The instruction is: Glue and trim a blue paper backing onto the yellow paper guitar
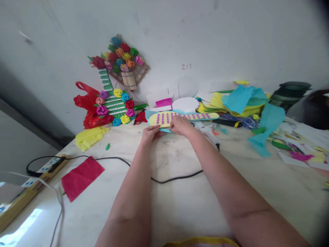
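Note:
Both my hands reach out to a long yellow paper shape dotted with purple squares, lying on a light blue backing near the far side of the table. My left hand pinches its near left edge with fingers closed. My right hand rests curled on the shape's middle, fingers pressed down on it. The shape stretches to the right towards a pile of paper.
Paper-flower crafts and a flower basket lean on the wall, beside a red plastic bag. Yellow and cyan paper is heaped at the right. A black cable crosses the table; a red sheet and power strip lie left.

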`<state>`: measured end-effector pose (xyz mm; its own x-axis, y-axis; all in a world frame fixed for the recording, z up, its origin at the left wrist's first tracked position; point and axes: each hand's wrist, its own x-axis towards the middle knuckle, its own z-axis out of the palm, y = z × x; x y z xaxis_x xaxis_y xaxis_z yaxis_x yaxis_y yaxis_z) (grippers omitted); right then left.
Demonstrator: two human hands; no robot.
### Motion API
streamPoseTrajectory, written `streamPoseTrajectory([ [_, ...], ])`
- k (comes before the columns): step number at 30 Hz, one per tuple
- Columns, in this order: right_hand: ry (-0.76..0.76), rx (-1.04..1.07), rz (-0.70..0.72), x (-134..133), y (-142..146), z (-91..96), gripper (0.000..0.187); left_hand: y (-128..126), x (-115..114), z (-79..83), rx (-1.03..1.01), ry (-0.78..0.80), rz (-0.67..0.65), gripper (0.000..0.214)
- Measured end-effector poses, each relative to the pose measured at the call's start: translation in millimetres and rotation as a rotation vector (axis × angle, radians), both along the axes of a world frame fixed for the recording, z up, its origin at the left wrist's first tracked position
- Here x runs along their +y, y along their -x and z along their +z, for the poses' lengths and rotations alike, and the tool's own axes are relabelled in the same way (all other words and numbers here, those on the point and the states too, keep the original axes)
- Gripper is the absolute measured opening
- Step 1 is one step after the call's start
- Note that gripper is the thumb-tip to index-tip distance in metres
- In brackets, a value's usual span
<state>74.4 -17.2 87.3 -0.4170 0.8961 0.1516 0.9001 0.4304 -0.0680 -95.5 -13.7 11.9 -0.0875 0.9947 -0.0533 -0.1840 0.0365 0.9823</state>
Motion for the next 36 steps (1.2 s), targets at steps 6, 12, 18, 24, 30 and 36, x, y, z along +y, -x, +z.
streamPoseTrajectory([
  [6,0.034,0.042,0.029,-1.7,-5.4,8.2,0.019,0.2,-1.1,0.8,-0.001,-0.010,-0.006,0.035],
  [12,0.027,0.065,0.059,-2.2,-0.8,4.4,0.024,-1.0,-2.6,2.6,-0.019,-0.014,-0.001,0.037],
  [18,0.025,0.049,0.042,-2.6,4.2,0.0,0.025,-0.9,-2.3,3.1,-0.050,-0.019,0.011,0.038],
  [24,0.041,0.083,0.036,-2.8,2.1,3.1,0.026,0.4,-1.8,2.1,-0.056,-0.025,-0.001,0.039],
  [30,0.024,0.088,0.005,-3.2,4.8,0.9,0.025,-0.1,-1.9,2.0,-0.057,-0.023,-0.002,0.040],
  [36,-0.014,0.067,-0.007,-5.1,9.4,-1.4,0.024,-0.4,-2.0,2.5,-0.056,-0.028,-0.007,0.038],
])
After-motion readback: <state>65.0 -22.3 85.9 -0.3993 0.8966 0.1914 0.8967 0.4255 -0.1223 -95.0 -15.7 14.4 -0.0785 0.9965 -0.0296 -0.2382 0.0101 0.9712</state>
